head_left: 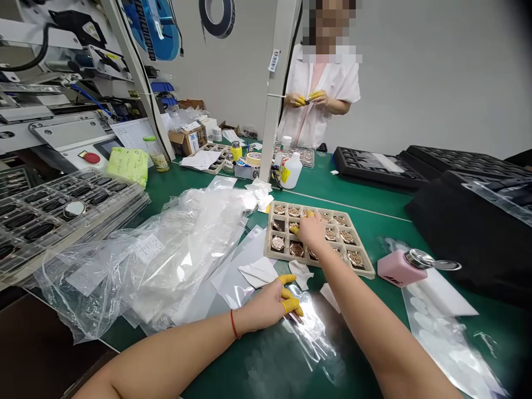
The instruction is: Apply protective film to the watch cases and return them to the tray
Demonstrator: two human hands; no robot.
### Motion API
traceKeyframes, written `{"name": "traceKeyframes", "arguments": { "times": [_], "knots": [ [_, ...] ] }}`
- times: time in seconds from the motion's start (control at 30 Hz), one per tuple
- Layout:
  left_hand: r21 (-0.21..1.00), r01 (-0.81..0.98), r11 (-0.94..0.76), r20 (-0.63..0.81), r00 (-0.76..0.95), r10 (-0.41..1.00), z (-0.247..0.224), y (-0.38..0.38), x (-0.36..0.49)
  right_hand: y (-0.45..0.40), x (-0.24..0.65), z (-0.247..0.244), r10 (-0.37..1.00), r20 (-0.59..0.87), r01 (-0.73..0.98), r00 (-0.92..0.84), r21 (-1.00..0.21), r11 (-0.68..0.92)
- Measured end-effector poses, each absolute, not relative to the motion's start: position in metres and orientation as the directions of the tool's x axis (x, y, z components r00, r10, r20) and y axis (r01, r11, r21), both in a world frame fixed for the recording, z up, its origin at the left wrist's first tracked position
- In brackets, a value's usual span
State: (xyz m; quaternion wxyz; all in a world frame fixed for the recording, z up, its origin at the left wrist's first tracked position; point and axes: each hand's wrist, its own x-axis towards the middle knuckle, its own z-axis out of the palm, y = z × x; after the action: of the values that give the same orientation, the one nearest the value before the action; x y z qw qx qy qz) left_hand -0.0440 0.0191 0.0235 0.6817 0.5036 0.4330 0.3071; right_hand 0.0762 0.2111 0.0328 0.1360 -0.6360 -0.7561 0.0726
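A beige compartment tray [363, 267] holds several round gold-coloured watch parts, one of them a watch part [277, 243] in its near left cell. My right hand [312, 230] reaches over the middle of this tray, yellow finger cots on its fingertips. Its thumb and forefinger are apart, touching or just above the cells; the other fingers are hidden. My left hand [276, 302], also in yellow finger cots, rests low over a clear plastic sheet [311, 327] in front of the tray. Its fingers are apart with nothing seen between them. White cloth pieces [258, 271] lie beside it.
Crumpled plastic bags [187, 244] spread at left, beside stacked clear trays [75, 216]. A pink dispenser bottle [401, 267] with its lid raised stands right. Black trays [378, 166] sit behind. A white post [277, 83] rises mid-bench; a co-worker [320, 105] stands beyond.
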Motion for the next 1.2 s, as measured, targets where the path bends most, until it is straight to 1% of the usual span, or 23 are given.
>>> {"name": "traceKeyframes", "arguments": {
  "times": [0.07,0.17,0.27,0.37,0.43,0.47,0.5,0.53,0.6,0.63,0.7,0.8,0.87,0.93,1.0,1.03,1.07,1.1,1.13,1.17,1.2],
  "knots": [
    [0.948,0.006,0.318,-0.287,0.444,0.849,0.022,0.02,-0.043,0.214,0.083,0.031,0.988,0.083,0.954,-0.127,-0.262,0.144],
    [0.939,-0.024,0.344,-0.299,0.441,0.846,0.025,0.019,-0.042,0.213,0.084,0.028,0.992,0.066,0.949,-0.109,-0.289,0.123],
    [0.937,-0.034,0.346,-0.298,0.434,0.85,0.03,0.017,-0.042,0.2,0.084,0.03,0.99,0.08,0.922,-0.114,-0.362,0.135],
    [0.944,-0.065,0.323,-0.274,0.391,0.878,0.029,0.016,-0.044,0.171,0.093,0.041,0.982,0.108,0.87,-0.155,-0.456,0.187],
    [0.95,-0.118,0.288,-0.232,0.347,0.908,0.025,0.017,-0.045,0.145,0.105,0.053,0.964,0.103,0.801,-0.244,-0.539,0.261],
    [0.953,-0.147,0.264,-0.204,0.332,0.921,0.023,0.017,-0.045,0.131,0.113,0.058,0.943,0.081,0.742,-0.324,-0.597,0.306],
    [0.955,-0.175,0.237,-0.172,0.324,0.93,0.021,0.017,-0.046,0.118,0.12,0.063,0.902,0.036,0.644,-0.429,-0.689,0.334],
    [0.956,-0.2,0.213,-0.14,0.327,0.935,0.02,0.018,-0.046,0.105,0.127,0.067,0.845,-0.03,0.551,-0.534,-0.77,0.321],
    [0.953,-0.234,0.191,-0.092,0.377,0.922,0.021,0.018,-0.047,0.084,0.137,0.07,0.725,-0.165,0.422,-0.669,-0.887,0.188],
    [0.95,-0.244,0.196,-0.077,0.424,0.902,0.022,0.018,-0.047,0.076,0.14,0.069,0.689,-0.22,0.391,-0.69,-0.915,0.099],
    [0.939,-0.257,0.231,-0.055,0.55,0.833,0.026,0.018,-0.048,0.065,0.141,0.065,0.681,-0.287,0.333,-0.673,-0.94,-0.067],
    [0.92,-0.27,0.283,-0.038,0.657,0.753,0.029,0.016,-0.048,0.057,0.134,0.058,0.709,-0.315,0.21,-0.63,-0.949,-0.235],
    [0.914,-0.262,0.309,-0.054,0.677,0.734,0.029,0.015,-0.048,0.053,0.129,0.055,0.712,-0.305,0.139,-0.633,-0.949,-0.283],
    [0.918,-0.239,0.317,-0.076,0.679,0.731,0.028,0.015,-0.05,0.051,0.125,0.054,0.721,-0.287,0.108,-0.631,-0.953,-0.285],
    [0.931,-0.204,0.302,-0.098,0.658,0.746,0.028,0.014,-0.051,0.051,0.124,0.053,0.764,-0.272,0.14,-0.585,-0.962,-0.235],
    [0.94,-0.184,0.289,-0.108,0.641,0.76,0.029,0.014,-0.052,0.053,0.125,0.051,0.802,-0.25,0.175,-0.542,-0.967,-0.183],
    [0.947,-0.167,0.276,-0.116,0.623,0.774,0.031,0.013,-0.052,0.056,0.126,0.048,0.851,-0.198,0.224,-0.486,-0.97,-0.098],
    [0.951,-0.155,0.266,-0.121,0.604,0.787,0.033,0.013,-0.052,0.06,0.128,0.044,0.898,-0.113,0.296,-0.426,-0.955,0.021],
    [0.954,-0.152,0.259,-0.123,0.59,0.798,0.035,0.013,-0.052,0.064,0.129,0.039,0.926,-0.001,0.393,-0.378,-0.905,0.159],
    [0.954,-0.159,0.255,-0.12,0.579,0.807,0.037,0.012,-0.052,0.068,0.131,0.034,0.927,0.114,0.502,-0.357,-0.814,0.293],
    [0.951,-0.174,0.255,-0.113,0.574,0.811,0.039,0.012,-0.051,0.073,0.132,0.027,0.907,0.206,0.602,-0.366,-0.691,0.4]
  ]
}}
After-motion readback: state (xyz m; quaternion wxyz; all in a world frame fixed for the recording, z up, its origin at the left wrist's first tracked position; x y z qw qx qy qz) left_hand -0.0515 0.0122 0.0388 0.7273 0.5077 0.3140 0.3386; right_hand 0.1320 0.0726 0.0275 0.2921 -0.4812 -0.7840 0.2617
